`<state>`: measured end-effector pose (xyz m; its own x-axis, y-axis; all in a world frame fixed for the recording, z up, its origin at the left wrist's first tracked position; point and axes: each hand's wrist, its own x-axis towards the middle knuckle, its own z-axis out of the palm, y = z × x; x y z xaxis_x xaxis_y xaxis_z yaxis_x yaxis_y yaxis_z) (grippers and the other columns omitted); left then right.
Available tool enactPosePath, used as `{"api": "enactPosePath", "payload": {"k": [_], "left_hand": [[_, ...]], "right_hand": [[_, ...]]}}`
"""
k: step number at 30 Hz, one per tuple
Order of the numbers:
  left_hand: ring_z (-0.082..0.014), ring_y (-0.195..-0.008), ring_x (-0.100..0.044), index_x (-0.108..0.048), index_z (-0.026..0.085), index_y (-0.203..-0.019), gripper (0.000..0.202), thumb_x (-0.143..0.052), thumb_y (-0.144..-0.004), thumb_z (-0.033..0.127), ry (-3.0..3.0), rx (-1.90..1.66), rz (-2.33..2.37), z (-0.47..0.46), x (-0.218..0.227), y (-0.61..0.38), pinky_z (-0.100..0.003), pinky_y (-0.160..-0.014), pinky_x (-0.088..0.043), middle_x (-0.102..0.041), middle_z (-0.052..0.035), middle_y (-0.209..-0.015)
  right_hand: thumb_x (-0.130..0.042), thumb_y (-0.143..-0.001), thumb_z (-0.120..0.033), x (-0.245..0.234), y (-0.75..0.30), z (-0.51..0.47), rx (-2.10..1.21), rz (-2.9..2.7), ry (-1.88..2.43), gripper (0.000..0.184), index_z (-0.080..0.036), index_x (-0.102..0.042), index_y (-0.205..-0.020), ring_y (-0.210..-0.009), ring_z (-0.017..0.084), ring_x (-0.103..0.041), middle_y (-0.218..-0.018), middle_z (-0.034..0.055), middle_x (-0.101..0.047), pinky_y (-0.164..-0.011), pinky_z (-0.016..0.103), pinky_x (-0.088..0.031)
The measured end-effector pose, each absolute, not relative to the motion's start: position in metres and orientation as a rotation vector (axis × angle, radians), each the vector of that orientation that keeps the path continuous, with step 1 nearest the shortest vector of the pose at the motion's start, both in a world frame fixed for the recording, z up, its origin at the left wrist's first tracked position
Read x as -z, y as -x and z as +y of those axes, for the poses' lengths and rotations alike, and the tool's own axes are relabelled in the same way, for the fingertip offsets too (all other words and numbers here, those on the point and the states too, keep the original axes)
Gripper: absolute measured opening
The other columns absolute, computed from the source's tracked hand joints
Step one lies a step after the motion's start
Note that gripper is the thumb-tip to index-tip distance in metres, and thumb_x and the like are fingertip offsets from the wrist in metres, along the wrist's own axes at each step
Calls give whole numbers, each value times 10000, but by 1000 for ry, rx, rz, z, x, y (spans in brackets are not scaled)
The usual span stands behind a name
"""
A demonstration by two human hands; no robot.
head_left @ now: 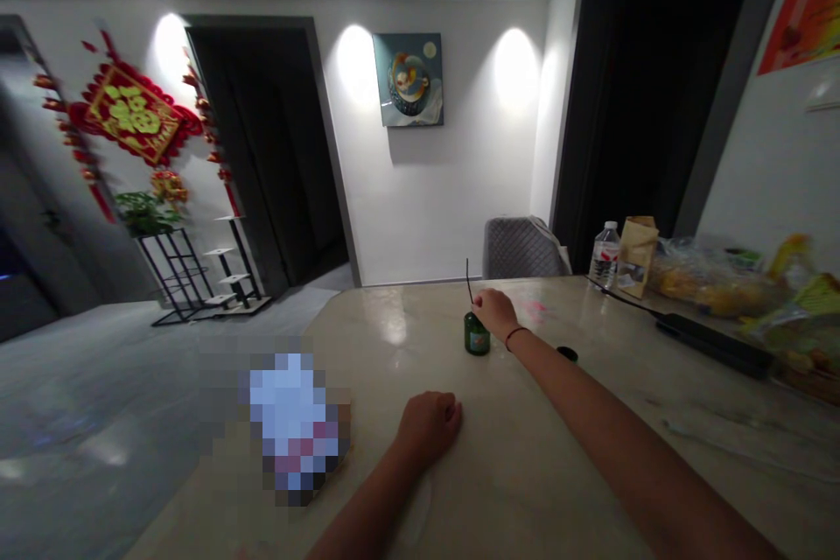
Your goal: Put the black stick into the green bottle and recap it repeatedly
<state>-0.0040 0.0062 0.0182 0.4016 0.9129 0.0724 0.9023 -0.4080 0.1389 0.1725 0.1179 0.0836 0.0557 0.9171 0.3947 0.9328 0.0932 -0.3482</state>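
A small dark green bottle (477,339) with a label stands upright on the pale table. Right above its mouth, the fingers of my right hand (497,313) are pinched together on a thin dark stick (468,273), whose upper end pokes up beyond them. The stick's lower end is hidden, so I cannot tell whether it reaches into the bottle. My left hand (430,425) lies on the table nearer to me, curled into a fist, with nothing visible in it. A round dark cap (567,354) shows partly behind my right forearm.
To the right stand a water bottle (605,254) and a paper bag (636,255), beside plastic-wrapped food (709,276). A black power strip (712,346) with its cord lies before them. A pixelated object (295,420) is at the left table edge. Behind stands a grey chair (521,249).
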Motion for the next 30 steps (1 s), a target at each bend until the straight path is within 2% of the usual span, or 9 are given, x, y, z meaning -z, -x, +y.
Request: {"api": "enactPosePath", "payload": {"k": [6, 11, 19, 25, 27, 30], "left_hand": [[-148, -703, -556, -596, 184, -712, 332, -341, -835, 357, -2557, -226, 1668, 7, -17, 5, -245, -603, -314, -636, -45, -734], [-150, -677, -553, -596, 188, -710, 329, -338, -832, 351, -2576, -231, 1660, 8, -17, 5, -248, -586, -309, -634, -44, -720], [-141, -685, -550, -594, 191, -703, 319, -348, -829, 351, -2540, -251, 1686, 7, -18, 4, -241, -597, -308, -634, -37, -718], [-136, -659, -541, -580, 190, -696, 340, -325, -840, 364, -2569, -235, 1684, 10, -16, 5, -241, -578, -293, -630, -37, -711], [-136, -657, -542, -577, 190, -694, 341, -323, -840, 364, -2573, -230, 1691, 10, -16, 4, -242, -573, -290, -627, -35, -708], [-139, -661, -544, -574, 194, -696, 340, -318, -842, 364, -2583, -220, 1699, 10, -16, 4, -244, -574, -293, -625, -34, -710]], "right_hand": [[-528, -673, -97, -90, -177, 127, -14, -1923, 1779, 197, -150, -683, -783, -813, 182, -603, -848, 98, -681, -684, 236, -403], [-561, -646, -127, -93, -184, 124, -47, -1957, 1736, 129, -148, -673, -706, -733, 155, -600, -761, 63, -681, -631, 216, -397], [-535, -705, -178, -129, -199, 105, 28, -1877, 1587, 124, -126, -632, -763, -702, 132, -569, -771, 56, -658, -638, 215, -395], [-483, -738, -129, -139, -214, 54, 325, -2070, 1332, 97, -138, -579, -741, -708, 132, -521, -753, 42, -597, -678, 233, -378], [-459, -768, -120, -126, -220, 37, 489, -2269, 1280, 116, -131, -574, -760, -743, 157, -511, -766, 62, -586, -720, 272, -366], [-400, -812, -75, -93, -228, 17, 790, -2600, 1113, 181, -116, -570, -763, -717, 174, -503, -753, 88, -580, -695, 308, -350]]}}
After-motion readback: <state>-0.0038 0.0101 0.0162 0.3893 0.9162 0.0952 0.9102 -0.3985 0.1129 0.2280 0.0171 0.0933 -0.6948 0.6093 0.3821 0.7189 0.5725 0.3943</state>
